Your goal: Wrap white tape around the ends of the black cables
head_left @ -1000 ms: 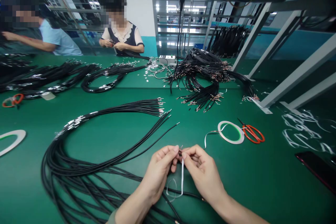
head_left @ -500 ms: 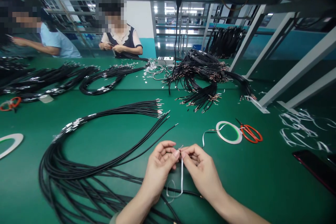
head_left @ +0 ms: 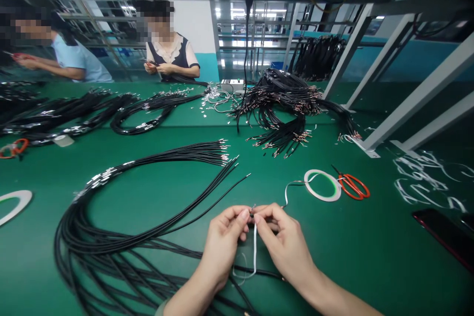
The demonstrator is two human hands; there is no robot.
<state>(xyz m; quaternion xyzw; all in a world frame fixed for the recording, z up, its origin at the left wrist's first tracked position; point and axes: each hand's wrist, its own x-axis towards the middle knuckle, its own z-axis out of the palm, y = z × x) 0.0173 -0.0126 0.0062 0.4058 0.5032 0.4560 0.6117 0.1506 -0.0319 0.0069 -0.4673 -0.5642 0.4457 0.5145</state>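
My left hand (head_left: 224, 239) is closed in a pinch at the end of a black cable, whose thin tip just shows above the fingertips. Touching the same spot, my right hand (head_left: 285, 237) pinches a narrow white tape strip (head_left: 255, 249); the strip hangs down and curls below the fingers. The fingers hide most of the cable end. From behind my right hand, more tape runs to a flat tape roll (head_left: 310, 192) with a green inner face. Red-handled scissors (head_left: 353, 186) lie beside that roll. To the left spreads a looped bundle of black cables (head_left: 66, 227) with bared ends.
Heaped black cables (head_left: 285, 91) lie at the back, and more bundles (head_left: 74, 108) at back left. Metal posts (head_left: 418, 89) rise on the right near white strips (head_left: 418, 177) and a dark phone (head_left: 440, 237). Two people (head_left: 174, 57) work across the green table (head_left: 177, 192).
My left fingers have closed in tighter around the cable end. Both hands stay in nearly the same place, and the hanging strip has shifted slightly left.
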